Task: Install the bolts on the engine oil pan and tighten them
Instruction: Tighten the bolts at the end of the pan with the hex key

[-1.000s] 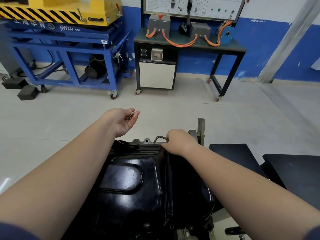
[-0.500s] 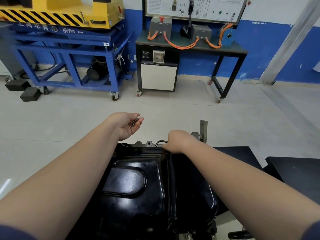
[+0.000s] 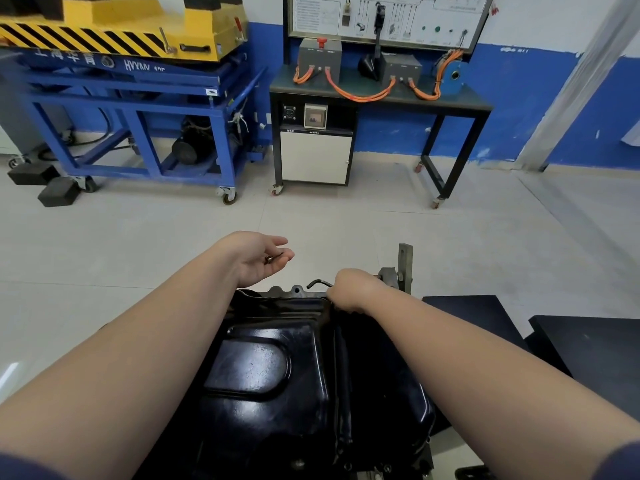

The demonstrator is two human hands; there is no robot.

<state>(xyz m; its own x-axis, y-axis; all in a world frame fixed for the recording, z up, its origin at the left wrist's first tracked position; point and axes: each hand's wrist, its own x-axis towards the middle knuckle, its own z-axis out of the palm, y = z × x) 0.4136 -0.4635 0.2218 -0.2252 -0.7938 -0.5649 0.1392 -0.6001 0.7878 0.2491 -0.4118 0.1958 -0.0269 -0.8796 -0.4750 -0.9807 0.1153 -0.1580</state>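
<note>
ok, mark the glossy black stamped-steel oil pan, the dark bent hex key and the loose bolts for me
glossy black stamped-steel oil pan [image 3: 277, 382]: head view, on the raised flat panel.
dark bent hex key [image 3: 317, 282]: head view, on the elbow beside the right hand [image 3: 353, 289].
loose bolts [image 3: 272, 258]: head view, on the heads lying in the open left hand [image 3: 256, 258].

Left hand held palm-up, fingers loosely spread — right hand fisted, knuckles up, just beside and lower.

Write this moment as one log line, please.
left hand: open palm holding bolts | right hand: hex key at oil pan far edge | stage: tightening
</note>
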